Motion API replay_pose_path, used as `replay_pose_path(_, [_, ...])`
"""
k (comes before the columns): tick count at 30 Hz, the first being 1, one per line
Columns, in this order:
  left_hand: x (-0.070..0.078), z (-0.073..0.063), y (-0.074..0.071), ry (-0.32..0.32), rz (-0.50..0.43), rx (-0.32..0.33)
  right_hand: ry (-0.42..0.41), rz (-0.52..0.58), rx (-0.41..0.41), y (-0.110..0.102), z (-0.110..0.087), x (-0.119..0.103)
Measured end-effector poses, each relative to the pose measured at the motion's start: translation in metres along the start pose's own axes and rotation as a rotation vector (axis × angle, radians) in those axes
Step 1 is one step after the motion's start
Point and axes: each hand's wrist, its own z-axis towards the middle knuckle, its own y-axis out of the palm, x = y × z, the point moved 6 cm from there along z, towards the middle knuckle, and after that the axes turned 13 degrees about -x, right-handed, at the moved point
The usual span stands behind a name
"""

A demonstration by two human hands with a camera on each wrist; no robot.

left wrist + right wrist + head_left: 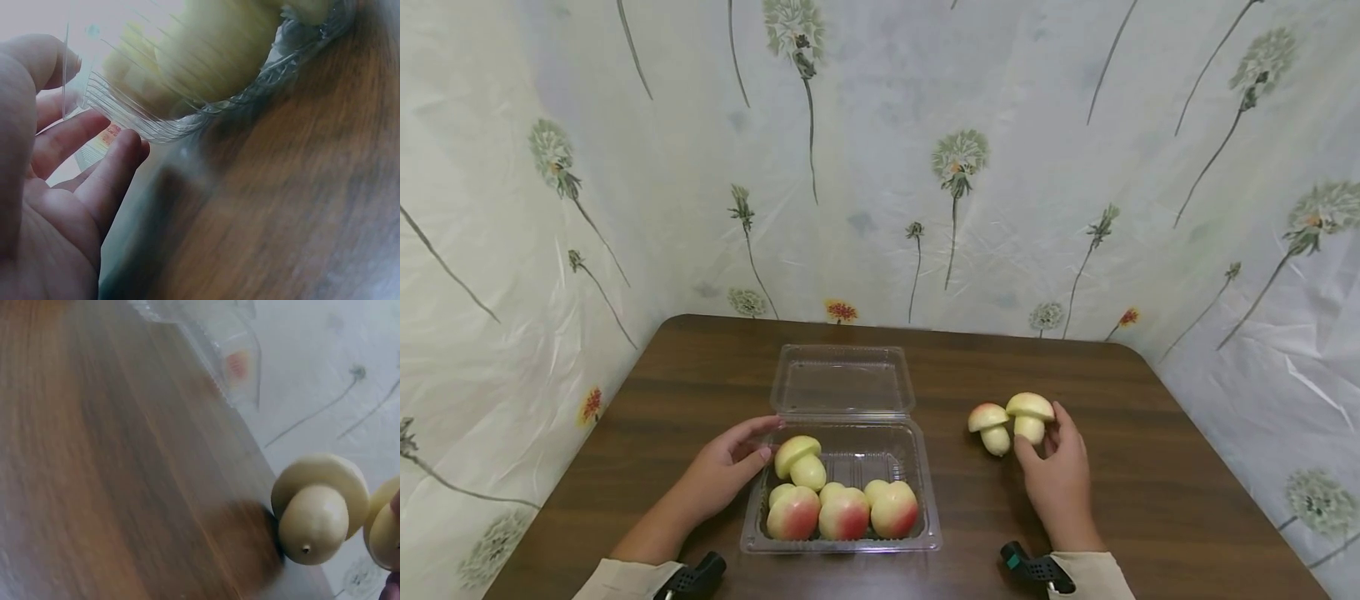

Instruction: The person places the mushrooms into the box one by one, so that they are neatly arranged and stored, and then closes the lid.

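Note:
My right hand (pixel 1060 475) pinches a pale yellow toy mushroom (pixel 1028 408) between thumb and fingers. Close on its left stands a second toy mushroom (pixel 987 421), its cap blushed red; the right wrist view shows its rounded stem end (pixel 314 525). My left hand (pixel 722 471) rests at the left rim of a clear plastic clamshell box (pixel 934 533), fingers loosely extended against the wall. Inside, one toy mushroom (pixel 801 462) leans at the back left, and a front row of three, including this red-blushed one (pixel 893 510), lies with caps toward me.
The box's transparent lid (pixel 842 379) is folded back on the dark wooden table (pixel 700 367). Behind the table hangs a pale dandelion-print sheet (pixel 865 167). Black wrist bands (pixel 696 575) sit at both cuffs.

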Motion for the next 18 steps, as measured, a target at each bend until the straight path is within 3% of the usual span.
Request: replay_pose_path(18, [-0.001, 0.001, 0.001, -0.001, -0.006, -0.004, -0.142, 0.057, 0.031, 0.010, -0.009, -0.018])
